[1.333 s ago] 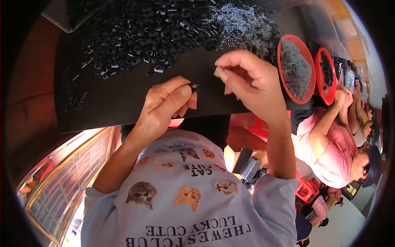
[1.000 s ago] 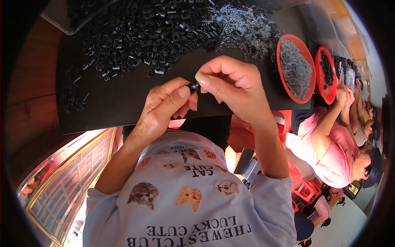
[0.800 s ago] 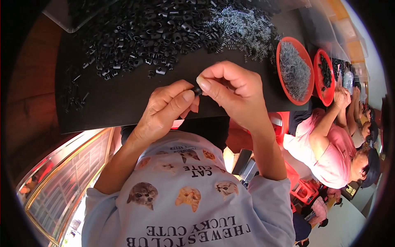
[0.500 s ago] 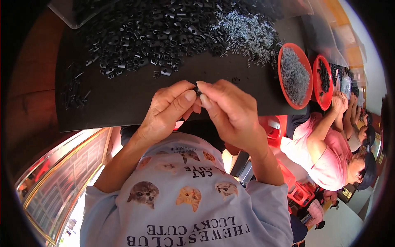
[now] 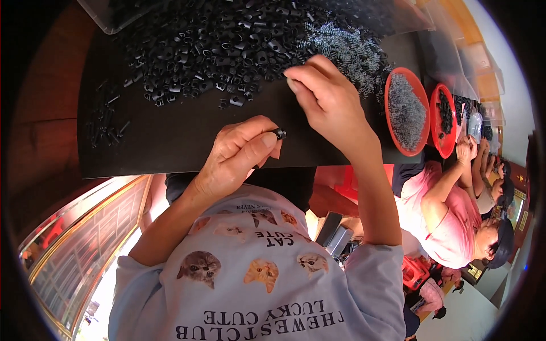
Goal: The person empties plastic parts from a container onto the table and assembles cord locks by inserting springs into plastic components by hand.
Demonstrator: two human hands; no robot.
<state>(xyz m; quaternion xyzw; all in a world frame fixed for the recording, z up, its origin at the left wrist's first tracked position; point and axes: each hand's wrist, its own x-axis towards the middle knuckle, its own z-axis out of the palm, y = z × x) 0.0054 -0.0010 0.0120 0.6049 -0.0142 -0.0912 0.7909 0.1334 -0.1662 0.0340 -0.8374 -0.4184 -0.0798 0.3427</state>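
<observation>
My left hand [image 5: 242, 153] is closed round a small black tubular plastic part [image 5: 278, 133], whose round end sticks out past the thumb and forefinger. Farther forward and to the right, my right hand [image 5: 327, 91] is raised over the front edge of a big pile of black tubular parts [image 5: 227, 54]. Its thumb and forefinger come together in a pinch; whatever they hold, if anything, is too small to make out. Beyond that hand, a heap of small metal coil springs [image 5: 344, 45] adjoins the black pile.
At the right stand a red bowl [image 5: 424, 94] of springs and a second red bowl [image 5: 453, 139] with black parts. Thin black pieces [image 5: 108, 128] lie on the dark table [image 5: 187, 136] at the left. A co-worker in pink [image 5: 441, 213] sits to the right.
My right hand has left the part and moved forward and right to the pile's edge. My left hand keeps hold of the black part in nearly the same place.
</observation>
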